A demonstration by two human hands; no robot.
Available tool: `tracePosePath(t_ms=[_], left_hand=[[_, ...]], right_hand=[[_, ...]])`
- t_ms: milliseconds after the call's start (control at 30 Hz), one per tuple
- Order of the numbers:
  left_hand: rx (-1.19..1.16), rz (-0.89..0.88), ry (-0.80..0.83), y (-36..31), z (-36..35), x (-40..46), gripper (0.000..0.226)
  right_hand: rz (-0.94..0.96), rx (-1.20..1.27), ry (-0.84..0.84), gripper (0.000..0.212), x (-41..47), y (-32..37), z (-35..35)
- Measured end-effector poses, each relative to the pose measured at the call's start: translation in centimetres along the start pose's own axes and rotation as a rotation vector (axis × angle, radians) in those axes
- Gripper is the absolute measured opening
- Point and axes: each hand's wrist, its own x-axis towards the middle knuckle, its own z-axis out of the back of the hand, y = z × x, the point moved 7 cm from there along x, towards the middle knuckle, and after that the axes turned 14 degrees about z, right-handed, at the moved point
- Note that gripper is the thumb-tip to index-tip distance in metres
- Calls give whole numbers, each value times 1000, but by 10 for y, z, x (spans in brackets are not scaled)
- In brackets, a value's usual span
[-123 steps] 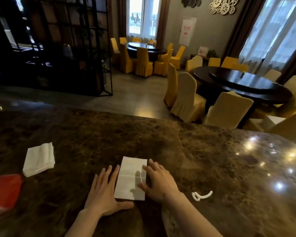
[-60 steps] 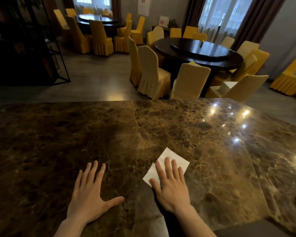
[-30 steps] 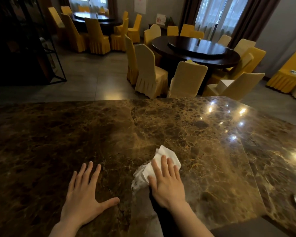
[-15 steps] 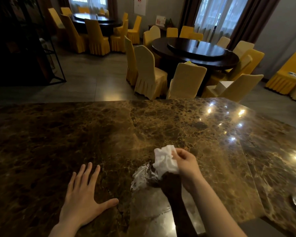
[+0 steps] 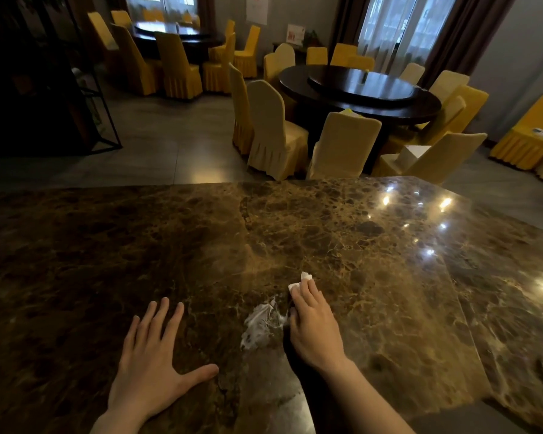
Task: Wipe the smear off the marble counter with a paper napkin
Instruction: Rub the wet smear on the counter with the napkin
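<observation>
Head view looks down on the marble counter point(image 5: 373, 245), dark and glossy, so any leftover film would show under the ceiling lights. The whitish smear point(image 5: 261, 322) is spread thin just left of the right hand point(image 5: 314, 321), and the worry from where I stand is that another pass only drags it wider, since the paper napkin point(image 5: 301, 281) looks wadded small and may already be loaded. The left hand point(image 5: 152, 361) lies flat, fingers splayed, holding nothing. The right hand presses palm-down with fingers together, pinning the napkin against the stone; only two white corners peek out past the fingertips point(image 5: 308, 285).
</observation>
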Motion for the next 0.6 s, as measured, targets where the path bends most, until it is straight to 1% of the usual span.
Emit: tracePosePath(t_ms=[67,133,233,333,433,467,533,600], left_hand=[[3,-1,-6,0,0,0,140],[9,-3,-1,0,-1,0,140],[11,-2,0,0,0,1,140],[4,3,5,1,0,1,140],[16,-1,16,0,0,0,140],[13,0,17,0,0,0,141],[24,4,11,0,0,1,142],[44,3,16,0,0,-1,142]], right_hand=[[42,-55,109,61,-3,1,-4],[58,-104,187,66,-3,-1,-2],[95,-154,220,68,0,-7,7],[76,-156,149,67,4,-24,15],[-16,-89,41,58,11,-38,19],[-7,-56,6,56,12,-33,18],[107,18,-12,56,10,-8,9],[259,36,20,61,-1,18,-3]])
